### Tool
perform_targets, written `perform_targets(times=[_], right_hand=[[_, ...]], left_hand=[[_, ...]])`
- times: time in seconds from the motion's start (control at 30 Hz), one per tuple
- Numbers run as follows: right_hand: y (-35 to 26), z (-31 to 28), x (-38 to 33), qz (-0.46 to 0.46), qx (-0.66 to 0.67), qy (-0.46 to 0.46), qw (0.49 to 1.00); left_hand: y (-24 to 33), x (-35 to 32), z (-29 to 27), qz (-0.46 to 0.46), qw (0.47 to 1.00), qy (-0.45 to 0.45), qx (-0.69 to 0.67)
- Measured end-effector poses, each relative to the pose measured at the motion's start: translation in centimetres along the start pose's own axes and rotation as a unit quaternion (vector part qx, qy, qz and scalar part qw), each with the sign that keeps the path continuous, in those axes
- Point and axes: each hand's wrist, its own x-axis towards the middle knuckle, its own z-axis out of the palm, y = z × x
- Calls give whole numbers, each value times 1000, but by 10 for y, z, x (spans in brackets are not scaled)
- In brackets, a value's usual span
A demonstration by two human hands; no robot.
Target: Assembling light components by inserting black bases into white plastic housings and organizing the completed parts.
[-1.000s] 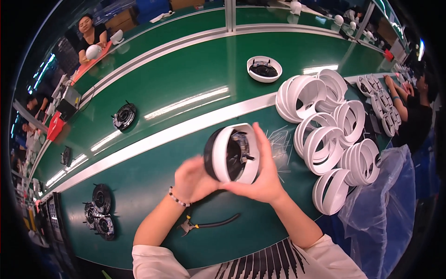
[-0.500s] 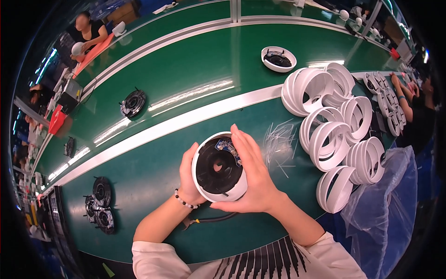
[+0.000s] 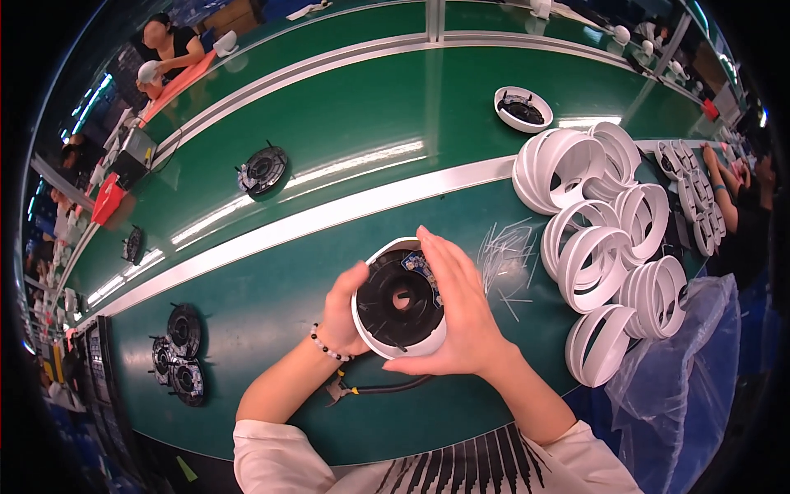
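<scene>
Between both hands is a white round housing (image 3: 422, 344) with a black disc-shaped insert (image 3: 383, 300) seated inside it. A small blue circuit board (image 3: 415, 263) shows at the insert's upper right edge, and a hole is in its middle. My left hand (image 3: 339, 309) wraps the housing's left side, thumb at the rim. My right hand (image 3: 462, 317) grips the right side, fingers along the top and thumb under the lower edge. Below the hands lies a dark cable tool (image 3: 387, 386) with a yellow band on the green bench.
Stacked white rings (image 3: 588, 267) stand at the right beside a clear plastic bag (image 3: 683, 370). Thin clear strips (image 3: 506, 255) lie near them. Black discs (image 3: 183, 329) rest at the left. On the belt (image 3: 346, 123) are another black disc (image 3: 265, 169) and a filled white housing (image 3: 523, 109). Co-workers sit beyond.
The view has shifted slightly, so the bench things appear moved. The black disc and filled housing on the belt sit further right. Both hands still hold the housing.
</scene>
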Motion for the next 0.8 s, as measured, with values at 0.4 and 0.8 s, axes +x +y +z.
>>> perform_targets(times=[0.4, 0.8], right_hand=[[9, 8, -6, -10, -86, 139, 987], [17, -10, -4, -131, -72, 207, 967]], left_hand=[[21, 33, 26, 87, 990, 109, 11], [29, 34, 9, -47, 990, 121, 57]])
